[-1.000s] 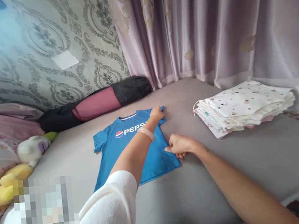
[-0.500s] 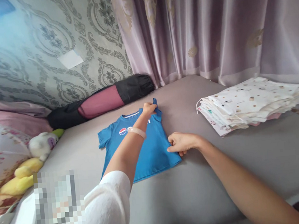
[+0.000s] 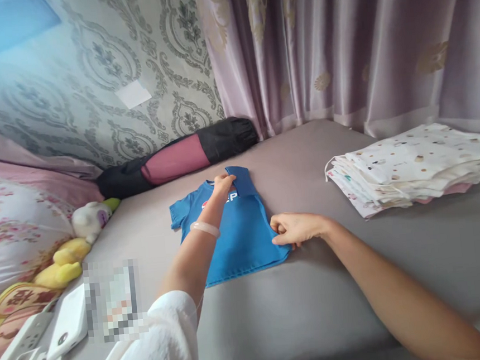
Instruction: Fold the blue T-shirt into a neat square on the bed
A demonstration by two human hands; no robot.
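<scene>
A blue T-shirt (image 3: 241,241) with a white printed logo lies front up on the grey sheet. My left hand (image 3: 223,183), wearing a pale bangle (image 3: 205,228) on its wrist, pinches the sleeve on the shirt's right side, which is folded inward over the chest and covers part of the lettering. At the lower right side edge, my right hand (image 3: 292,228) is closed on the shirt's fabric near the hem. The left forearm hides part of the logo and the shirt's left side.
To the right sits a stack of white patterned cloth pieces (image 3: 414,159). A black and pink rolled bag (image 3: 175,157) lies along the wall. Plush toys (image 3: 90,221), a white power bank (image 3: 69,318) and a power strip (image 3: 22,339) are at left.
My left hand has drawn the right-side sleeve inward, to the left, folding it over the chest print. My right hand keeps its grip at the side edge. The view has shifted slightly left.
</scene>
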